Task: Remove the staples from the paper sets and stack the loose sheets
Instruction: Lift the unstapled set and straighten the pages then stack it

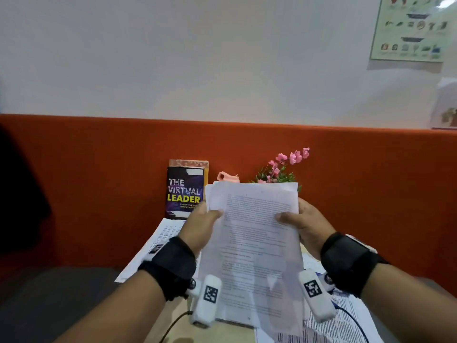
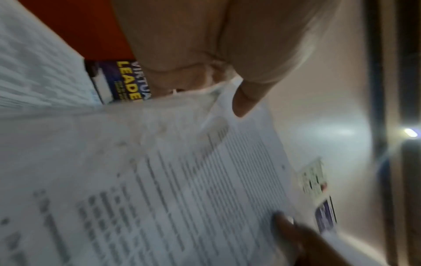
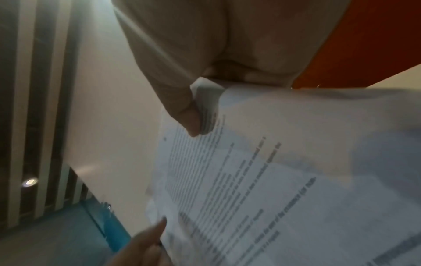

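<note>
A bundle of printed white sheets [image 1: 254,243] stands nearly upright above the desk, held by both hands. My left hand [image 1: 202,224] grips its left edge, thumb on the front page. My right hand [image 1: 301,224] grips the right edge the same way. The left wrist view shows the thumb pressing the blurred page [image 2: 182,180], and the right wrist view shows the thumb on the page [image 3: 273,180]. More printed sheets lie flat on the desk at the left [image 1: 158,241] and at the lower right [image 1: 346,325]. A pink staple remover [image 1: 228,177] sits behind the bundle's top edge.
A book titled The Virtual Leader [image 1: 185,194] leans against the orange partition [image 1: 99,181]. Pink artificial flowers [image 1: 284,167] stand behind the paper. A dark cable [image 1: 173,325] runs over the wooden desk near the front. A poster [image 1: 410,28] hangs on the wall.
</note>
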A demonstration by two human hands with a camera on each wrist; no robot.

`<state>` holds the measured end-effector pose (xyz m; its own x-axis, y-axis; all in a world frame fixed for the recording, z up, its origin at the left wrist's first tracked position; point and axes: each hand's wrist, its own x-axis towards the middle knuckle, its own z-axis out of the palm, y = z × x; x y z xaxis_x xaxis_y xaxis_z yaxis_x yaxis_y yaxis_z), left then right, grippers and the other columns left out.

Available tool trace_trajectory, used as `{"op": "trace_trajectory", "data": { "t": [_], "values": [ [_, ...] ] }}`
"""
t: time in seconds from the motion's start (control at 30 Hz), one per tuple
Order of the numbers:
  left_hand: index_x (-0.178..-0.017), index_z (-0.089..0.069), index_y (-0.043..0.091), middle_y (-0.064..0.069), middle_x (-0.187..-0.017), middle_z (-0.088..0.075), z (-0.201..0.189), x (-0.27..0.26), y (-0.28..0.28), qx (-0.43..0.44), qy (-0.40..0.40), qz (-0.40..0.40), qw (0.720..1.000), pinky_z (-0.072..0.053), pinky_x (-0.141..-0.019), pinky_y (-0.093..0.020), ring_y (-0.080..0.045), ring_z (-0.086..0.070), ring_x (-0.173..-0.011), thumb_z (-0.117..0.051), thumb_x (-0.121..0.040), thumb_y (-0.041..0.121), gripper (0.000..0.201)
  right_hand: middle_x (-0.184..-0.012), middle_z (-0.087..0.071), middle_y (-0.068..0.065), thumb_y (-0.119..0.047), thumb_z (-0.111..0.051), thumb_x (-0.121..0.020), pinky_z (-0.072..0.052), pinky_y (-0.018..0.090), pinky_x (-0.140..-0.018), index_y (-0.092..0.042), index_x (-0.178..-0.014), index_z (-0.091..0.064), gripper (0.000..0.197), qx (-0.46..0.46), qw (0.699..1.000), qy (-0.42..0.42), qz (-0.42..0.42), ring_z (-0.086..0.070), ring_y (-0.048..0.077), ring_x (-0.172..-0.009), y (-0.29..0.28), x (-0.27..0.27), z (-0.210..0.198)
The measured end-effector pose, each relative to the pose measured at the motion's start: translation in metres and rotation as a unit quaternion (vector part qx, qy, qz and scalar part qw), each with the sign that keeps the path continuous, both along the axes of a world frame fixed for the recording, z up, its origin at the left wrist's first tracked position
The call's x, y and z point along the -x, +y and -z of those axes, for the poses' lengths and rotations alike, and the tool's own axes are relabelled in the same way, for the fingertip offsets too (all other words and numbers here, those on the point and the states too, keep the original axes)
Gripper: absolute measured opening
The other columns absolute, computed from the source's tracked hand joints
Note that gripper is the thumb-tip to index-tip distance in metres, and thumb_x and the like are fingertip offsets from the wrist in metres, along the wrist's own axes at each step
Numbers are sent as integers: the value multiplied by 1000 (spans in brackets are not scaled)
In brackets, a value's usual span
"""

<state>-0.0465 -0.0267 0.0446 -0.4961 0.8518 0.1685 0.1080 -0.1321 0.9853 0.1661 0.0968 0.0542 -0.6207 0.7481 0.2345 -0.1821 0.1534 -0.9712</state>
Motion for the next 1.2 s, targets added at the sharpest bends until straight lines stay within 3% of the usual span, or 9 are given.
{"op": "trace_trajectory", "data": {
  "t": [0.13, 0.23, 0.33, 0.4, 0.47, 0.73, 0.87, 1.03, 1.2],
  "values": [
    [-102, -58, 21, -6, -106, -69, -1, -8, 7, -28, 92, -54, 994, -51, -94, -53, -26, -66, -102, -48, -87, 29, 20, -119, -68, 14, -10, -74, -69, -53, 56, -92, -10, -128, -51, 64, -64, 997, -26, 34, -66, 36, -109, 6, 2, -3],
    [-103, -54, 15, -7, -108, -66, -3, -8, 6, -37, 138, -77, 987, -51, -94, -48, -24, -63, -103, -44, -94, 22, 16, -129, -59, 9, -15, -82, -72, -53, 49, -96, -17, -128, -45, 67, -148, 968, -67, 193, -63, 24, -111, 10, -6, -15],
    [-103, -54, 11, -8, -105, -65, -3, -12, 5, -38, 166, -84, 982, -52, -89, -45, -25, -62, -100, -43, -98, 15, 13, -141, -38, 2, -23, -77, -82, -42, 37, -108, -25, -143, -37, 73, -385, 841, -148, 350, -44, 16, -126, -1, -10, -32],
    [-101, -53, 9, -8, -102, -64, 0, -17, 6, -39, 187, -80, 978, -51, -81, -40, -23, -62, -97, -42, -100, 14, 12, -143, -41, -2, -32, -65, -90, -34, 40, -113, -27, -141, -45, 55, -553, 747, -209, 304, -36, 14, -131, -19, -2, -45],
    [-102, -52, 8, -11, -100, -63, 1, -24, 6, -46, 210, -74, 974, -50, -77, -38, -25, -61, -94, -42, -100, 14, 12, -139, -47, -7, -39, -56, -95, -32, 38, -110, -30, -137, -52, 43, -610, 708, -262, 239, -37, 14, -128, -32, 12, -53],
    [-99, -52, 14, 0, -91, -60, -1, -40, 0, -68, 231, -53, 969, -50, -74, -36, -15, -58, -84, -41, -104, 21, 14, -88, -60, -13, -35, -61, -94, -44, 47, -89, -32, -85, -60, 10, -526, 808, -196, 180, -52, 17, -91, -44, 48, -68],
    [-101, -51, 19, -7, -98, -62, -3, -37, -2, -113, 229, -63, 965, -52, -83, -47, -19, -60, -90, -38, -103, 44, 28, -89, -62, -11, -27, -65, -93, -46, 48, -87, -27, -91, -69, 5, -505, 833, -152, 169, -55, 18, -91, -46, 49, -66],
    [-112, -51, 22, 9, -97, -63, -7, -37, -5, -138, 264, -80, 951, -53, -88, -45, -4, -60, -89, -36, -103, 45, 29, -90, -64, -12, -20, -68, -90, -49, 44, -84, -27, -91, -73, 9, -513, 833, -104, 180, -56, 16, -90, -51, 52, -69],
    [-99, -52, 19, -1, -84, -61, -12, -39, -8, -152, 270, -81, 947, -51, -76, -48, -16, -60, -82, -36, -103, 45, 31, -96, -60, -6, -16, -71, -86, -50, 46, -81, -21, -88, -77, 8, -536, 819, -44, 200, -57, 16, -93, -53, 54, -72]
  ]
}}
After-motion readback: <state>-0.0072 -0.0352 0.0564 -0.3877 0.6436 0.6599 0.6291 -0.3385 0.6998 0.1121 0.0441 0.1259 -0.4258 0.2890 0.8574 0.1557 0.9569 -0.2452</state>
